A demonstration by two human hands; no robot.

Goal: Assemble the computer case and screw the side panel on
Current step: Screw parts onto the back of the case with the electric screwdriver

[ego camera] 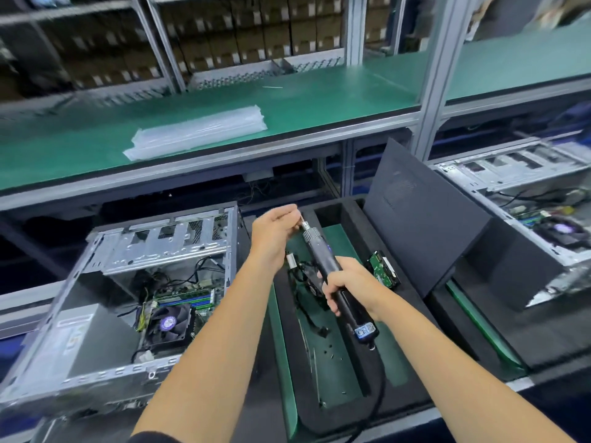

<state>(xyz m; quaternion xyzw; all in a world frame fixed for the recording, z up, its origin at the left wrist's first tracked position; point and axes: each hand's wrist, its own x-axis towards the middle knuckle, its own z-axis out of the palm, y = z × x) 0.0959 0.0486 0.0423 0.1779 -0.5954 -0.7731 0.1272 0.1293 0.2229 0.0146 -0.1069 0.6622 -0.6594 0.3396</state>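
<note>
An open computer case [105, 314] lies on its side at the left, its motherboard, fan and cables showing. My right hand [347, 287] grips the black body of an electric screwdriver [323, 257], held tilted with its tip up and to the left. My left hand [276, 231] pinches the metal bit at that tip; whether a screw sits there is hidden by my fingers. A dark side panel [425, 219] leans upright to the right of the foam tray.
A black foam tray [351, 372] in front of me holds cables, small screws and a hard drive [382, 268]. A second open case [524, 193] lies at the right. Above runs a green shelf [319, 100] with a stack of clear plastic bags [198, 131].
</note>
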